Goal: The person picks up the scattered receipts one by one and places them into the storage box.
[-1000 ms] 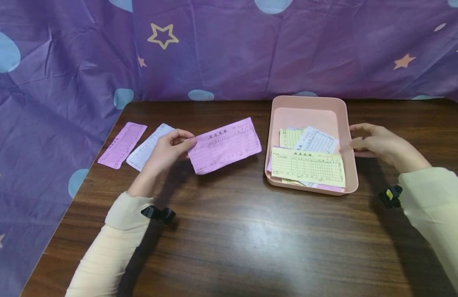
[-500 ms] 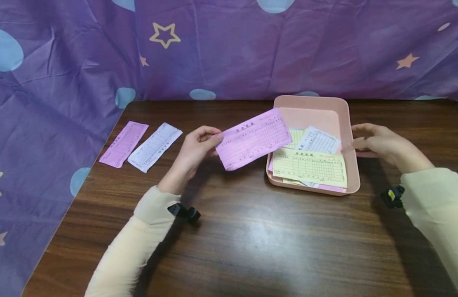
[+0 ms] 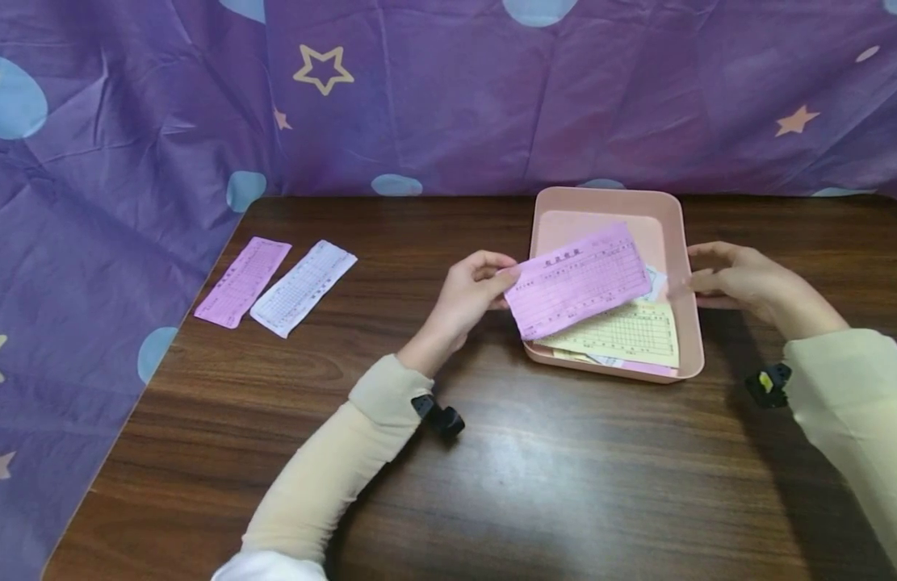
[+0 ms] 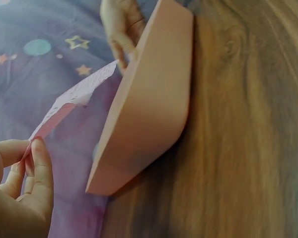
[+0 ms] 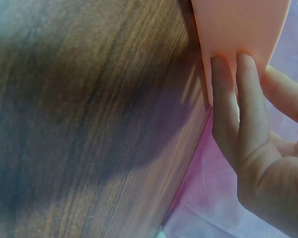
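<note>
My left hand (image 3: 473, 298) pinches the left edge of a pink-purple receipt slip (image 3: 579, 278), also seen edge-on in the left wrist view. The slip is held tilted above the pink tray (image 3: 672, 222), covering part of what lies inside. In the tray, a yellow receipt slip (image 3: 637, 331) lies on top of others, and a corner of a white slip (image 3: 655, 284) shows behind the held one. My right hand (image 3: 742, 282) rests at the tray's right side. In the right wrist view, two straight fingers (image 5: 251, 99) press against its outer wall.
On the table's left side lie a pink slip (image 3: 243, 282) and a white slip (image 3: 304, 288), side by side and apart. The wooden table (image 3: 601, 476) ends at a purple patterned curtain (image 3: 448, 89) behind and to the left.
My left hand has carried the pink slip rightward, from over the bare table to above the tray. The white slip on the left is now fully uncovered. My right hand stays at the tray.
</note>
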### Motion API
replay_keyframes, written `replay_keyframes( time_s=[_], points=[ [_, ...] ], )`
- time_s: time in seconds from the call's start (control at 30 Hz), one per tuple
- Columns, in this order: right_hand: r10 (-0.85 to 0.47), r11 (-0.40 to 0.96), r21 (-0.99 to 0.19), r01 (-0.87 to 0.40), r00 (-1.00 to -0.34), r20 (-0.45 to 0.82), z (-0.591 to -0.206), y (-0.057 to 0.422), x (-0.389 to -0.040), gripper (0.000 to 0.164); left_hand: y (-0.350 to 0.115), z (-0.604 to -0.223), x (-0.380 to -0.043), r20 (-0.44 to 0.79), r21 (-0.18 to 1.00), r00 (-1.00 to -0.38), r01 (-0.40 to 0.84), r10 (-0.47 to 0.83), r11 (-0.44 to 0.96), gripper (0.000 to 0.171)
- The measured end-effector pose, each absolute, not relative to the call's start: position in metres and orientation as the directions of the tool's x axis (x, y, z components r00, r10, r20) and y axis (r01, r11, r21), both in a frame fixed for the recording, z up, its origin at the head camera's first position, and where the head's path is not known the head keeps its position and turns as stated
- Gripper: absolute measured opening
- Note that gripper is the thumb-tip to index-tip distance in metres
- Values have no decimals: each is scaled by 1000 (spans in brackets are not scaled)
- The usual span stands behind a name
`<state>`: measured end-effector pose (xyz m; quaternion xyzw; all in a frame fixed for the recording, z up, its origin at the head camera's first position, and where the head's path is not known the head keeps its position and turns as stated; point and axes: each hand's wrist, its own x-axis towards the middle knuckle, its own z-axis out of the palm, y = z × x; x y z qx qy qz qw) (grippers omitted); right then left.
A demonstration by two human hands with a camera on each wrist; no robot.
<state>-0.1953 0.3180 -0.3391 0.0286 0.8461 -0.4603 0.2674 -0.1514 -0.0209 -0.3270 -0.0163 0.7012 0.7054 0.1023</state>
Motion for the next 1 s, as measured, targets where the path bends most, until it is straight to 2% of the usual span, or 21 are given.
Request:
replay_keyframes(
  time_s=[0.23,0.5,0.67,0.83,0.97,1.0],
  points=[
    [-226,549,-786,286,-854,-469,-336,315,-194,72,3,-336,-152,-104,993,-984,-95,143,69,22],
    [-230,537,-792,291,-852,-470,-337,316,-194,70,13,-341,-153,-36,959,-983,18,181,284,18],
    [-228,528,-798,290,-857,-462,-339,317,-194,63,18,-343,-153,-17,931,-982,53,188,360,17],
    [-235,516,-806,290,-857,-458,-349,324,-199,68,20,-344,-153,-1,898,-979,90,206,430,16],
    [-213,477,-821,314,-865,-455,-360,332,-204,46,21,-344,-152,-15,891,-971,95,237,445,17],
    [-217,475,-824,310,-866,-451,-361,333,-205,47,21,-344,-152,-20,890,-969,95,247,445,17]
  ],
)
